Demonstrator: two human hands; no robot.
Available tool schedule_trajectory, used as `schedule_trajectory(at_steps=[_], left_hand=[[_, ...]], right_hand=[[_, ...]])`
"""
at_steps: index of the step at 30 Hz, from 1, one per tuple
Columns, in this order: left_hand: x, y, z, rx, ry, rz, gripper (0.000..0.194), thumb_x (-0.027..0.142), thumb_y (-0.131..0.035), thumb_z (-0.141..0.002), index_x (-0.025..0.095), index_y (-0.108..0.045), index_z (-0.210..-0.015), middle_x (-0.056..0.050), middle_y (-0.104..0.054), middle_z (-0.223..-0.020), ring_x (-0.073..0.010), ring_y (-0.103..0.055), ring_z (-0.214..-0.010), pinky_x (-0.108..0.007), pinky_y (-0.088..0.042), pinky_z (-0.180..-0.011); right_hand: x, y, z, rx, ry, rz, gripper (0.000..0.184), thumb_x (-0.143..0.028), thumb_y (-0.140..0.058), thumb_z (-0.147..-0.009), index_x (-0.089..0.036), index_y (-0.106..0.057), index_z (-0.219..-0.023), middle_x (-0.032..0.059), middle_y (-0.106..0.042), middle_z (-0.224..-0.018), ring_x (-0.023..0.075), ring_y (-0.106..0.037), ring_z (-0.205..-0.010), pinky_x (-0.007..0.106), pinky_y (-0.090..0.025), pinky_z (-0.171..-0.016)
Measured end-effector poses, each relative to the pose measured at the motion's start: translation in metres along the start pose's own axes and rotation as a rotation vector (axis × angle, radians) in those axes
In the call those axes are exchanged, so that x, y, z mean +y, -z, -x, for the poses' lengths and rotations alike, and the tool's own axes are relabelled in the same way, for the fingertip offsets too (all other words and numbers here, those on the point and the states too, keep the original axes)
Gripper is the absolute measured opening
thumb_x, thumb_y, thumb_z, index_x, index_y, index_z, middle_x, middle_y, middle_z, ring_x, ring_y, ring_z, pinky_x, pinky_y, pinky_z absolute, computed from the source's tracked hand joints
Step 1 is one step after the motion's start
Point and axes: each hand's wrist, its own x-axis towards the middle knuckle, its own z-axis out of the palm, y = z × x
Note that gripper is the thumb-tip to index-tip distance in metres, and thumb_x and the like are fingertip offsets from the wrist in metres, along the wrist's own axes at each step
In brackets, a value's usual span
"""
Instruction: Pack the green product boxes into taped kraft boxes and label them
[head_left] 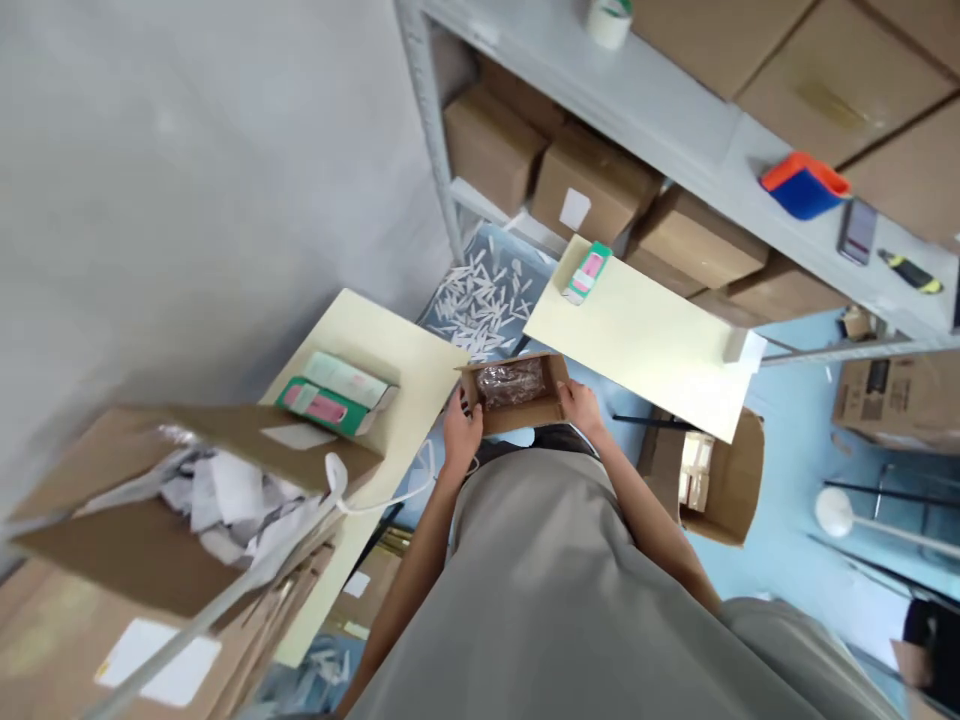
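Observation:
A small open cardboard box [517, 416] is held level in front of my body. Inside it lies something in shiny clear plastic wrap [511, 383]; what the wrap covers I cannot make out. My left hand [463, 432] grips the box's left end, fingers curled round the side. At the right end my right hand [581, 405] pinches the wall. Left of the box, green-and-pink packages [322, 405] rest on a cream table [420, 350]. Another green-and-pink package [588, 272] lies on a second cream table [645, 345] beyond my right hand.
A large open carton [150, 560] with crumpled white paper stands at the left. White scraps [480, 305] litter the floor ahead. The metal shelf [675, 110] holds cartons, tape [609, 22], a phone [857, 231] and a cutter [910, 271]. Another open carton [739, 480] sits at right.

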Motion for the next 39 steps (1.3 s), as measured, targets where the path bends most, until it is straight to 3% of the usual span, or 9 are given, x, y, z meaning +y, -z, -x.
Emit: schedule_trajectory(at_steps=[6, 11, 17, 21, 25, 30, 34, 36, 39], left_hand=[[0.088, -0.081, -0.042, -0.205, -0.228, -0.031, 0.056, 0.023, -0.062, -0.101, 0.018, -0.058, -0.156, -0.019, -0.071, -0.150, -0.0352, -0.072, -0.133, -0.054, -0.058, -0.117], [0.150, -0.157, -0.076, -0.291, -0.327, -0.026, 0.057, 0.021, -0.064, -0.100, 0.020, -0.058, -0.157, -0.016, -0.073, -0.148, -0.0302, -0.076, -0.125, -0.048, -0.061, -0.114], [0.193, -0.241, -0.111, -0.306, -0.358, -0.076, 0.058, 0.022, -0.067, -0.099, 0.022, -0.061, -0.157, -0.016, -0.075, -0.145, -0.0316, -0.075, -0.126, -0.051, -0.058, -0.118], [0.210, -0.283, -0.124, -0.334, -0.326, -0.021, 0.059, 0.020, -0.066, -0.098, 0.021, -0.061, -0.157, -0.015, -0.071, -0.152, -0.0299, -0.075, -0.126, -0.048, -0.060, -0.115], [0.215, -0.307, -0.131, -0.381, -0.244, 0.031, 0.060, 0.022, -0.067, -0.097, 0.019, -0.061, -0.156, -0.018, -0.067, -0.156, -0.0317, -0.074, -0.130, -0.048, -0.062, -0.113], [0.217, -0.315, -0.150, -0.430, -0.157, 0.019, 0.061, 0.039, -0.074, -0.098, 0.016, -0.061, -0.153, -0.021, -0.071, -0.148, -0.0334, -0.071, -0.136, -0.049, -0.058, -0.116], [0.229, -0.312, -0.186, -0.201, -0.192, -0.197, 0.063, 0.049, -0.068, -0.102, 0.012, -0.058, -0.153, -0.026, -0.063, -0.157, -0.0357, -0.056, -0.154, -0.051, -0.044, -0.129], [0.239, -0.313, -0.209, -0.084, -0.184, -0.360, 0.076, 0.047, -0.074, -0.098, 0.005, -0.051, -0.157, -0.033, -0.052, -0.165, -0.0415, -0.042, -0.163, -0.056, -0.033, -0.135], [0.250, -0.319, -0.237, -0.045, -0.072, -0.527, 0.105, 0.045, -0.087, -0.085, -0.004, -0.036, -0.163, -0.044, -0.033, -0.171, -0.0519, -0.024, -0.169, -0.067, -0.024, -0.135]], right_hand=[[0.106, 0.038, -0.004, 0.212, -0.193, -0.239, 0.037, -0.038, -0.046, -0.111, -0.021, -0.067, -0.085, 0.0141, -0.080, -0.090, 0.0265, -0.072, -0.082, 0.031, -0.039, -0.070], [0.171, 0.070, -0.031, 0.319, -0.258, -0.423, 0.040, -0.043, -0.047, -0.107, -0.025, -0.056, -0.073, 0.0091, -0.073, -0.075, 0.0231, -0.062, -0.072, 0.030, -0.037, -0.066], [0.225, 0.103, -0.071, 0.342, -0.315, -0.517, 0.040, -0.043, -0.049, -0.107, -0.027, -0.052, -0.070, 0.0085, -0.071, -0.073, 0.0242, -0.065, -0.073, 0.031, -0.039, -0.068], [0.258, 0.120, -0.085, 0.337, -0.320, -0.541, 0.040, -0.046, -0.045, -0.107, -0.028, -0.047, -0.071, 0.0082, -0.069, -0.073, 0.0250, -0.067, -0.075, 0.030, -0.037, -0.067], [0.285, 0.128, -0.096, 0.314, -0.342, -0.531, 0.039, -0.047, -0.042, -0.106, -0.029, -0.044, -0.072, 0.0088, -0.068, -0.074, 0.0252, -0.064, -0.074, 0.031, -0.035, -0.066], [0.299, 0.127, -0.107, 0.294, -0.362, -0.527, 0.037, -0.047, -0.041, -0.104, -0.028, -0.048, -0.073, 0.0096, -0.071, -0.076, 0.0251, -0.063, -0.072, 0.032, -0.037, -0.067], [0.298, 0.130, -0.108, 0.275, -0.336, -0.574, 0.037, -0.048, -0.043, -0.105, -0.025, -0.060, -0.080, 0.0103, -0.077, -0.083, 0.0266, -0.070, -0.078, 0.031, -0.044, -0.069], [0.296, 0.135, -0.106, 0.276, -0.306, -0.624, 0.034, -0.045, -0.046, -0.106, -0.023, -0.068, -0.092, 0.0114, -0.082, -0.094, 0.0271, -0.077, -0.088, 0.031, -0.050, -0.074], [0.294, 0.143, -0.103, 0.293, -0.290, -0.704, 0.030, -0.039, -0.051, -0.107, -0.020, -0.073, -0.116, 0.0135, -0.085, -0.118, 0.0267, -0.082, -0.105, 0.030, -0.057, -0.085]])
